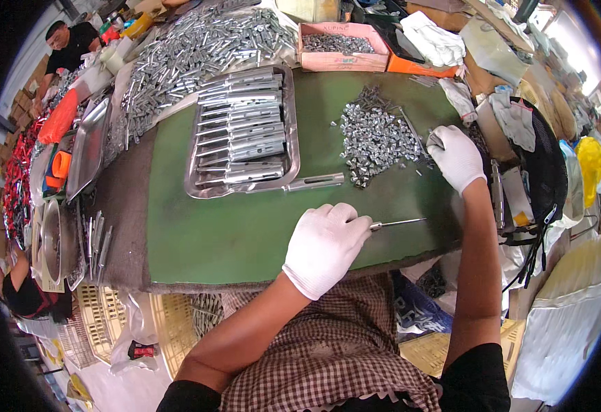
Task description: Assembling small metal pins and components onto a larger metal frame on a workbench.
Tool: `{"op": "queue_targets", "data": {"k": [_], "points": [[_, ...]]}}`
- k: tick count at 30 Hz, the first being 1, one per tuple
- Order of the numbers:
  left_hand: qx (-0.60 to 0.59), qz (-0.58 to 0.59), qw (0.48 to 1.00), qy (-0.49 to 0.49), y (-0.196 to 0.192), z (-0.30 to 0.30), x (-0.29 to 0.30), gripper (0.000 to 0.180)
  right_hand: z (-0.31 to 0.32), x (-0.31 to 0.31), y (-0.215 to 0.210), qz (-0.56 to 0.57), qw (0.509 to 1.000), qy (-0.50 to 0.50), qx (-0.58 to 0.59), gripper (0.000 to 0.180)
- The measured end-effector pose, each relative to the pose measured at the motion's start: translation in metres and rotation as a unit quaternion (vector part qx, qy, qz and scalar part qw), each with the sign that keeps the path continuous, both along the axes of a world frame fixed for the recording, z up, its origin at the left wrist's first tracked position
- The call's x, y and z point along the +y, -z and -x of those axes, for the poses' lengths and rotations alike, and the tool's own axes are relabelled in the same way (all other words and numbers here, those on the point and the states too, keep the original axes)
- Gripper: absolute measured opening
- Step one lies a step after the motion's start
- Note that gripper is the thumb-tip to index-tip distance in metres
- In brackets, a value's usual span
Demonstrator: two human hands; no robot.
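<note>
My left hand (pixel 331 240), in a white glove, is closed around a thin pointed metal rod (pixel 402 222) whose tip points right above the green mat. My right hand (pixel 458 158), also gloved, has its fingertips pinched together at the right edge of a pile of small shiny metal parts (pixel 379 144). What those fingers hold, if anything, cannot be made out; a long thin rod (pixel 410 127) lies beside them. Left of the pile, a metal tray (pixel 192 180) bears a row of slotted silver tubes (pixel 256 130). Another slotted tube (pixel 315 181) lies against the tray's near right corner.
Behind the tray spreads a large heap of metal tubes (pixel 204 51). A pink box (pixel 345 63) of small parts stands at the back, with white gloves (pixel 434 38) to its right. A black bag (pixel 544 165) borders the right side. Another person (pixel 74 44) is at far left.
</note>
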State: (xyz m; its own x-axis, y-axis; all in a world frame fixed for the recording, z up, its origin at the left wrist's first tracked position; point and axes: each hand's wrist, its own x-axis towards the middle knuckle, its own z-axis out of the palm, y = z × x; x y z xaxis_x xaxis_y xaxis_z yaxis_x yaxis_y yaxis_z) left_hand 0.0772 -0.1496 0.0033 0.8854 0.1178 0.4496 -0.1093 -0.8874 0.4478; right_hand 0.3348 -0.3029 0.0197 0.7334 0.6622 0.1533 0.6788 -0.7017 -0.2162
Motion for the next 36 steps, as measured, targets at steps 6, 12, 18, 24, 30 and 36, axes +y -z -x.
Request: {"op": "queue_targets", "data": {"k": [6,12,18,24,30,36], "points": [[-0.003,-0.004,1.0,0.0,0.002,0.0,0.0,0.012,0.016,0.0,0.0,0.012,0.997,0.007,-0.073,0.015],[-0.006,-0.013,1.0,-0.001,0.005,0.001,0.001,0.014,0.089,-0.007,-0.017,-0.194,0.977,-0.076,0.033,0.014],[-0.011,-0.016,1.0,0.003,0.004,0.0,0.0,0.016,0.153,-0.007,-0.004,-0.248,0.955,-0.062,0.15,0.01],[-0.006,-0.013,1.0,-0.002,0.005,0.0,0.0,0.017,0.156,-0.002,0.002,-0.214,0.968,-0.108,0.074,0.01],[-0.006,-0.005,1.0,-0.004,0.005,0.001,0.0,0.018,0.164,-0.001,0.0,-0.186,0.977,-0.099,0.015,0.009],[-0.002,-0.013,1.0,-0.005,0.008,0.0,0.0,0.019,0.168,-0.001,-0.009,-0.096,0.986,-0.117,-0.073,0.012]]}}
